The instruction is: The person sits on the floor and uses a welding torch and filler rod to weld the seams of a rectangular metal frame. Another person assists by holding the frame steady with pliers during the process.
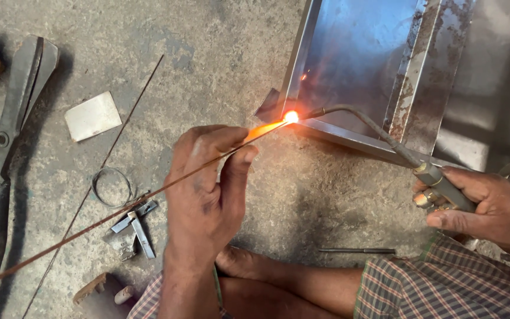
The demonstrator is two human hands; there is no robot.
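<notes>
My left hand pinches a long thin filler rod that runs from the lower left up to a glowing tip. My right hand grips the handle of a gas torch, whose curved nozzle reaches left to the same spot. A bright orange flame point burns at the near corner of a sheet-metal tray lying on the concrete floor. Rod tip and nozzle tip meet at that corner.
Large metal shears lie at the left. A small white metal square, a second thin rod, a wire loop, small metal offcuts and a short pin lie on the floor. My checked cloth and leg are below.
</notes>
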